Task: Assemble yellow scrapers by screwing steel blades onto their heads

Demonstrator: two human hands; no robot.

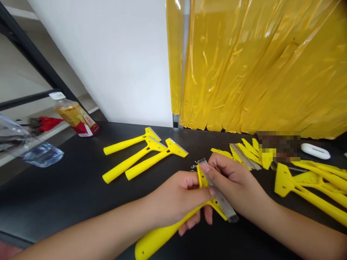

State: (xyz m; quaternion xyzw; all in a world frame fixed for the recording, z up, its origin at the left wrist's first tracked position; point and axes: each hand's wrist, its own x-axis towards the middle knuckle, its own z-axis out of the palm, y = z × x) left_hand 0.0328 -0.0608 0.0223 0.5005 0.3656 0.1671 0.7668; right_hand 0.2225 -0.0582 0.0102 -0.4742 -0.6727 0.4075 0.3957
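My left hand (173,198) is closed around the neck of a yellow scraper (159,238), its handle slanting down to the lower left. A grey metal blade strip (225,206) lies along the scraper's head, under my left thumb. My right hand (235,180) pinches the upper end of that strip, thumb on top; its other fingers are partly hidden. Small metal screws and nuts (193,167) lie on the black table just behind my hands. To the left rest three yellow scrapers (143,146) with metal edges at their heads.
Yellow scraper bodies (314,184) lie at the right. Flat yellow plates (249,150) and grey metal strips (241,155) sit behind my right hand, beside a white oval object (316,151). A drink bottle (76,115) and a clear bottle (40,151) are at left. Yellow curtain (244,65) hangs behind.
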